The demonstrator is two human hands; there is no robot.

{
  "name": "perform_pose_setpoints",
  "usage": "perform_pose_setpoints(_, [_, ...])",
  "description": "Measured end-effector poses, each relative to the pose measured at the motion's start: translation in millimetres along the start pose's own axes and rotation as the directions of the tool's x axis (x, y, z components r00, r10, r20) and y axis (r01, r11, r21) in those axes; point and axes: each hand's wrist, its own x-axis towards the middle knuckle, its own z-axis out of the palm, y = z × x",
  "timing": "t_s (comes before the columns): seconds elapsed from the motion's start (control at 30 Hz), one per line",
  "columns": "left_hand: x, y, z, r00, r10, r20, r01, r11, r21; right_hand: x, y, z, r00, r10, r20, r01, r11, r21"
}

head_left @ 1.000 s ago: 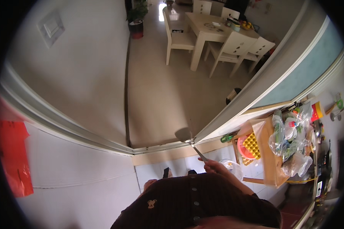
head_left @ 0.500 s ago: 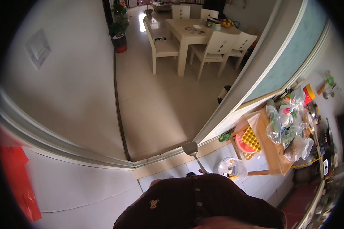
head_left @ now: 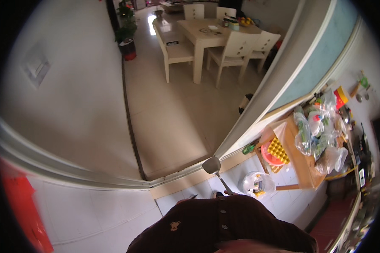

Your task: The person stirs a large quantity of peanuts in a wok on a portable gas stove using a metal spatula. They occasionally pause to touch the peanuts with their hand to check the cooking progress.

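A metal spatula point(head_left: 211, 165) points away from my body, its broad grey head over the door threshold. Its handle runs back to my right hand point(head_left: 228, 192), which is closed on it at the edge of my dark brown top point(head_left: 240, 215). Only a sliver of that hand shows. My left hand point(head_left: 182, 201) peeks out at the left edge of the top, with most of its fingers hidden. Beside it juts a thin dark thing point(head_left: 193, 196), too small to name; whether the hand holds it is unclear.
A sliding door frame point(head_left: 257, 114) borders the doorway on the right. Beyond stand a dining table point(head_left: 202, 31), chairs and a potted plant point(head_left: 127, 49). At right, a wooden table point(head_left: 297, 156) carries bagged vegetables; a lined bin point(head_left: 257, 185) and yellow egg tray point(head_left: 278, 151) are near it.
The view has shifted slightly. The thin dark thing beside my left hand now shows past my top. The spatula remains in my right hand, at nearly the same place.
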Motion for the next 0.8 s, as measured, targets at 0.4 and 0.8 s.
perform_pose_setpoints(0.4, [33, 55, 46, 0.875, -0.047, 0.481, -0.15, 0.92, 0.362, -102, 59, -19, 0.97, -0.108, -0.218, 0.196, 0.88, 0.433])
perform_pose_setpoints(0.8, [27, 128, 302, 0.676, -0.171, 0.717, -0.415, 0.716, 0.562, -295, 167, -162, 0.686, -0.333, -0.647, 0.702, 0.535, 0.47])
